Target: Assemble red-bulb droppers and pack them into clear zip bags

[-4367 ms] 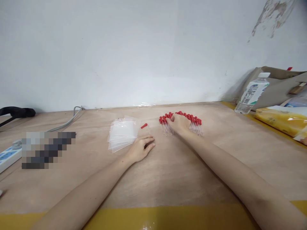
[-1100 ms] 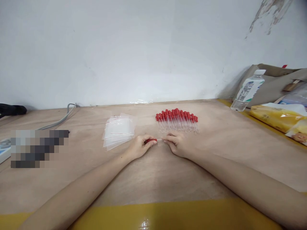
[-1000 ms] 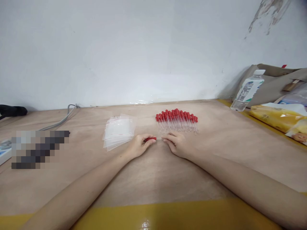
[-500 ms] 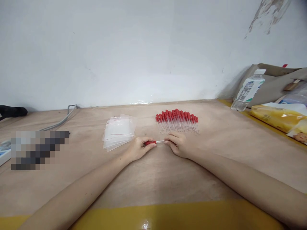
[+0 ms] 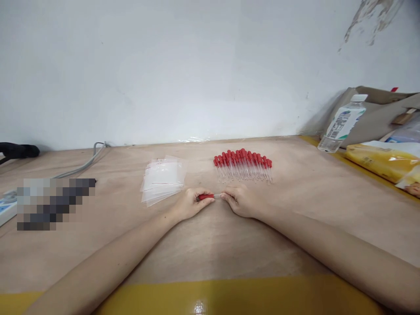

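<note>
Between my hands lies a dropper point(image 5: 206, 197) with a red rubber bulb and a clear tube. My left hand point(image 5: 192, 204) is closed around the red bulb. My right hand point(image 5: 242, 201) pinches the clear tube close to the bulb, its fingers covering the tube's far end. Just beyond my right hand, a row of several more red-bulbed droppers point(image 5: 243, 162) lies with the bulbs facing the wall. Left of them, near my left hand, is a fanned stack of clear zip bags point(image 5: 163, 178).
A plastic bottle point(image 5: 343, 124) stands at the right, before a grey-beige bag point(image 5: 377, 113) and a yellow package point(image 5: 380, 159). On the left are a grey cable point(image 5: 82, 167), a black object point(image 5: 19, 151) and a pixelated patch. Yellow tape point(image 5: 210, 295) edges the table.
My right hand has slid left along the tube, closer to the red bulb. My left hand keeps its hold. The whole view has shifted slightly.
</note>
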### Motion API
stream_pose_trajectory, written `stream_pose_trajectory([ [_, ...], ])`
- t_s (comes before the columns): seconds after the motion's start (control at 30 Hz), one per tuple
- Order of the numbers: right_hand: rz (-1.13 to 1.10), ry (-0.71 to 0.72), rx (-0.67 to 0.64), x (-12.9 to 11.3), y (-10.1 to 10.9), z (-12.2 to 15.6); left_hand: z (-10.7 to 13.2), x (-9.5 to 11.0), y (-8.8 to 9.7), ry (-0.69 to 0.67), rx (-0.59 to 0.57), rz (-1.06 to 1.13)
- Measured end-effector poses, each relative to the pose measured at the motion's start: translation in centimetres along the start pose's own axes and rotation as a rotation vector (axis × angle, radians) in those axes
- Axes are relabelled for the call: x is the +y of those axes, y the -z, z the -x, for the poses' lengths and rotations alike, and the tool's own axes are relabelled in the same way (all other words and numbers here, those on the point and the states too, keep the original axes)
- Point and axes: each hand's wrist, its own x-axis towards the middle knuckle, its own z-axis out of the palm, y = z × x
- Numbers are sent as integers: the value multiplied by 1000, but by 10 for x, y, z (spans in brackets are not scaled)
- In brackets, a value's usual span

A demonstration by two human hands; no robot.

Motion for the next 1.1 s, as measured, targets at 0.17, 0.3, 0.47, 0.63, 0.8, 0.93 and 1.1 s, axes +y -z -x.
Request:
stream_pose_trajectory([
  [0.17,-86,-87,14,-3,-1,-4,-11,-3,3,133,32,249],
  [0.3,-197,-58,43,-8,-3,-4,-19,1,-1,307,230,670],
  [0.47,-180,32,61,-9,2,3,-26,3,0,505,436,882],
  [0.63,-17,36,97,11,12,12,-59,-19,10,587,352,577],
  [0.8,30,62,118,23,15,15,-112,-44,5,576,349,310],
  [0.93,24,66,92,21,14,15,-136,-55,-7,545,375,105],
  [1.1,7,58,84,22,13,14,-128,-54,-19,480,434,-96],
])
